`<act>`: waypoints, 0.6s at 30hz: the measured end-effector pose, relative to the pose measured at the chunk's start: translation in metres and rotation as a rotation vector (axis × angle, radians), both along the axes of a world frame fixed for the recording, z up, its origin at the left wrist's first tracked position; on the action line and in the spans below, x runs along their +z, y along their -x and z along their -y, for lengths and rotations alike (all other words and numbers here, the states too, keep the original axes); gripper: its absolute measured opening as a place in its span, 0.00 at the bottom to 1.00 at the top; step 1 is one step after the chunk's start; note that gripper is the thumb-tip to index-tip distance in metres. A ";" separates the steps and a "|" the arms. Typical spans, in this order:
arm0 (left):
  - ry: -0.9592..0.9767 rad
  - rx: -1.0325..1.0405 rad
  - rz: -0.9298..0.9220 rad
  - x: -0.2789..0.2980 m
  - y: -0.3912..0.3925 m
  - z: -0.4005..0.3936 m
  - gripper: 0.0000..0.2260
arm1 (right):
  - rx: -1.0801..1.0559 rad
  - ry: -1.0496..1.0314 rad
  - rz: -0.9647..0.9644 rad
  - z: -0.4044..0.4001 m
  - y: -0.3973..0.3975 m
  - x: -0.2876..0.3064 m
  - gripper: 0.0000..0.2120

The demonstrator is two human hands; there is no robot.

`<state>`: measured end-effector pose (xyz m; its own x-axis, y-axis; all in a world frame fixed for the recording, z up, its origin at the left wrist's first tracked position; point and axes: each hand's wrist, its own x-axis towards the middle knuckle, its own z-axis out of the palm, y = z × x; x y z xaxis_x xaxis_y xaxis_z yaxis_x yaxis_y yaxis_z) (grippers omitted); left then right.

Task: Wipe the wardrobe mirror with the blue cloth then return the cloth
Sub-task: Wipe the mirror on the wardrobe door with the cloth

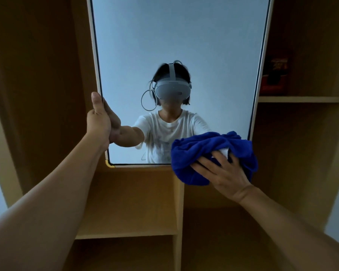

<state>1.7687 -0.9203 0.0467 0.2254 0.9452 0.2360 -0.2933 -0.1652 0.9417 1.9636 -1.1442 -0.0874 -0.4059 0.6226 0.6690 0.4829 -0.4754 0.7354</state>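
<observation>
No writing can be read anywhere; the red and dark box (274, 76) on the upper right shelf (300, 99) carries markings too dim to make out.

The mirror (180, 45) stands tall in its white frame, its long axis running from 6 to 12 o'clock, its face turned toward the person and tilted back in this wide view. Its lower left corner has a yellow cap (110, 164).

The left hand (98, 118), at 9 o'clock of the mirror, lies flat along the left frame edge, grip apart with fingers straight and pointing toward 12.

The blue cloth (204, 151) is bunched at the mirror's 5 o'clock corner, lying over the bottom edge and the right frame. The right hand (223, 171) presses it against the glass, fingers spread and nearly straight, grip apart.

Wooden wardrobe shelves (129, 234) lie at 6 o'clock, below the mirror, split by an upright divider (179, 222).
</observation>
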 end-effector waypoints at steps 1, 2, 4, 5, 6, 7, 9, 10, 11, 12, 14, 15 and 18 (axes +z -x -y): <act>-0.013 -0.005 -0.004 0.000 0.001 0.001 0.30 | -0.005 -0.025 -0.037 0.005 -0.003 0.000 0.36; -0.024 -0.016 -0.006 -0.001 0.001 0.000 0.31 | -0.009 -0.048 -0.080 0.010 -0.005 0.001 0.36; -0.033 -0.024 -0.019 -0.001 0.002 0.000 0.31 | 0.003 -0.092 -0.187 0.018 -0.007 0.003 0.38; -0.026 -0.019 -0.032 -0.001 0.003 0.000 0.31 | 0.027 -0.117 -0.247 0.021 -0.007 0.003 0.38; -0.010 -0.012 -0.042 0.000 0.002 0.000 0.30 | 0.056 -0.143 -0.311 0.022 -0.006 0.002 0.38; 0.003 -0.005 -0.052 0.000 0.002 0.002 0.28 | 0.084 -0.174 -0.377 0.024 -0.004 0.001 0.37; -0.004 -0.009 -0.049 0.000 0.004 0.004 0.28 | 0.132 -0.272 -0.519 0.024 -0.002 -0.003 0.36; -0.008 -0.016 -0.042 0.000 0.004 0.004 0.30 | 0.152 -0.343 -0.601 0.024 -0.001 -0.005 0.36; -0.010 -0.020 -0.037 0.000 0.005 0.004 0.31 | 0.183 -0.425 -0.688 0.023 -0.001 -0.006 0.37; -0.013 -0.018 -0.033 -0.001 0.006 0.003 0.32 | 0.233 -0.509 -0.779 0.022 -0.001 -0.005 0.38; -0.009 -0.016 -0.032 -0.001 0.006 0.002 0.32 | 0.382 -0.657 -0.955 0.019 0.000 0.002 0.39; -0.008 -0.019 -0.030 -0.001 0.007 0.003 0.32 | 0.474 -0.711 -1.034 0.018 0.002 0.007 0.40; -0.006 -0.034 -0.028 -0.001 0.009 0.001 0.32 | 0.713 -0.837 -1.225 0.018 0.007 0.018 0.39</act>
<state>1.7602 -0.9217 0.0458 0.2635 0.9357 0.2347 -0.2725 -0.1611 0.9486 1.9565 -1.1625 -0.0691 0.5569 -0.1235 0.8213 0.8298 0.0396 -0.5567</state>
